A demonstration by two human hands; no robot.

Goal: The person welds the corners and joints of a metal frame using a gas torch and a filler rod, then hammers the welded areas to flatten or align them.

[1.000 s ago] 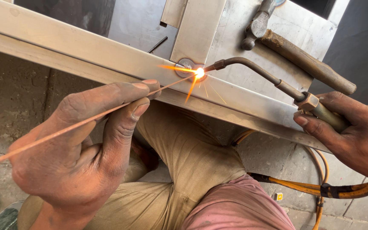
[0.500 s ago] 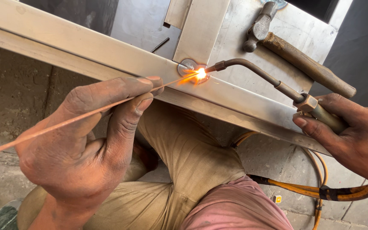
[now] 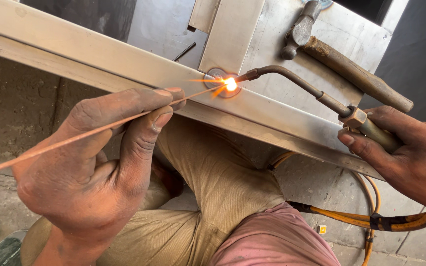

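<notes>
A long steel frame [image 3: 124, 59] of flat silver bars runs from the upper left corner of the view down toward the right edge, with a shorter upright bar [image 3: 232, 29] meeting it near the middle. Below the frame, the person's bent leg in tan trousers [image 3: 213, 187] fills the lower middle, over a grey concrete floor [image 3: 6, 113].

The left hand [image 3: 99, 167] sits under the frame's lower edge, left of the joint. Its thumb and forefinger are pressed together, pinching a thin coppery filler rod [image 3: 75, 139]; the other fingers curl loosely underneath. The rod slants from the left edge up to the joint, its tip at the flame.

The right hand [image 3: 410, 152] is at the right edge, fingers wrapped closed around the handle of a gas torch [image 3: 321, 98]. The torch's curved neck reaches left over the frame, and its nozzle ends in a bright orange flame [image 3: 230, 83] right on the joint where the upright bar meets the long bar.

A hammer [image 3: 346, 64] with a worn wooden handle lies on the steel sheet beyond the frame, near the upper right. Orange hoses [image 3: 361, 219] trail across the floor at the lower right.
</notes>
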